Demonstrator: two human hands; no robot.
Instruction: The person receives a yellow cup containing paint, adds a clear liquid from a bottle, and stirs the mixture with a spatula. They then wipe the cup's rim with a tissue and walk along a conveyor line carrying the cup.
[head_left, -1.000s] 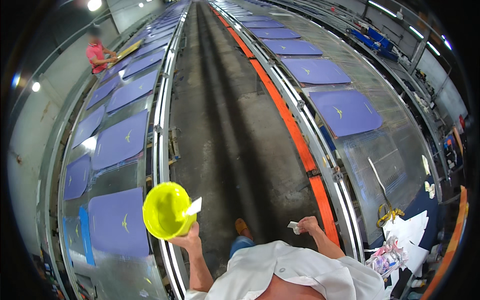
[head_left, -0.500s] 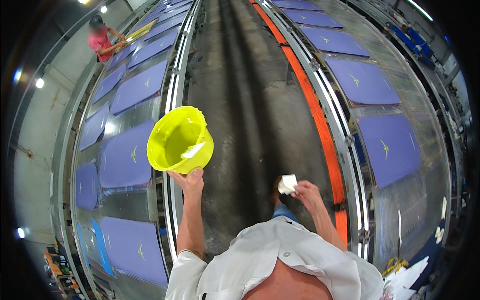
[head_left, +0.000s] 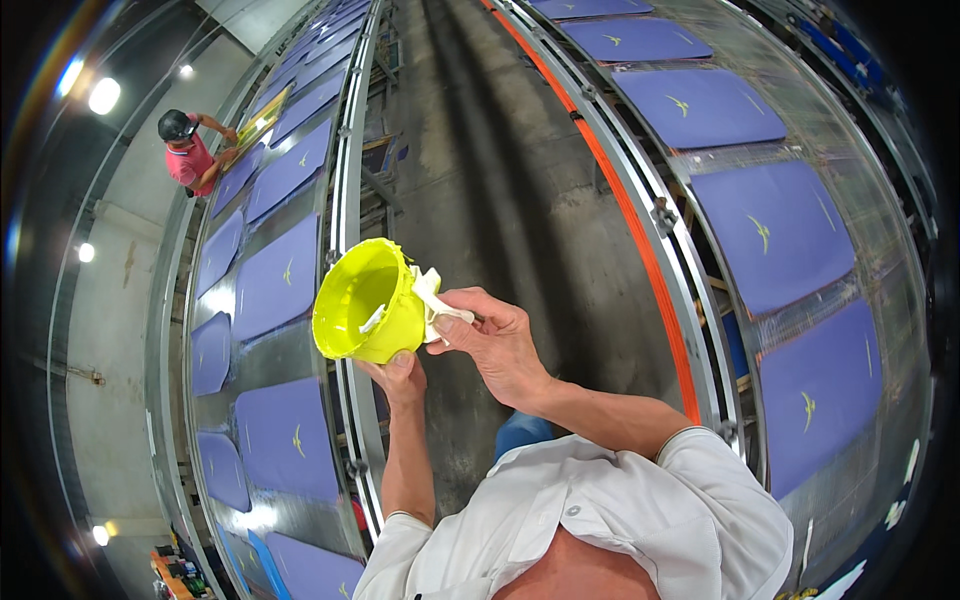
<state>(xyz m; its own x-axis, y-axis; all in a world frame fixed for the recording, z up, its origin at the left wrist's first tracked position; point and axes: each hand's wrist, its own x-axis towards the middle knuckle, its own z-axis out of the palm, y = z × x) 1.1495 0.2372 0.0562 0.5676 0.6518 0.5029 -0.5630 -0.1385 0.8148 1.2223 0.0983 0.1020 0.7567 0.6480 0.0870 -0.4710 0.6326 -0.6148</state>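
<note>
My left hand (head_left: 398, 375) grips a bright yellow-green bucket (head_left: 355, 320) from below, tilted, with matching wet coating inside and on its rim. A small white strip (head_left: 372, 319) sits inside it. My right hand (head_left: 495, 340) is closed on a crumpled white cloth or paper (head_left: 432, 298), which touches the bucket's right side. Both hands are held out above the aisle beside the left table rail.
Long metal tables either side carry flat purple panels (head_left: 274, 274) with small yellow marks. Steel rails (head_left: 346, 215) and an orange strip (head_left: 660, 290) line the dark aisle (head_left: 520, 250). A co-worker (head_left: 186, 162) in pink bends over a yellow frame (head_left: 255, 125) at the far left.
My right hand has risen from low at my right to the bucket's side, bringing the white cloth or paper against it. The view has moved along the aisle.
</note>
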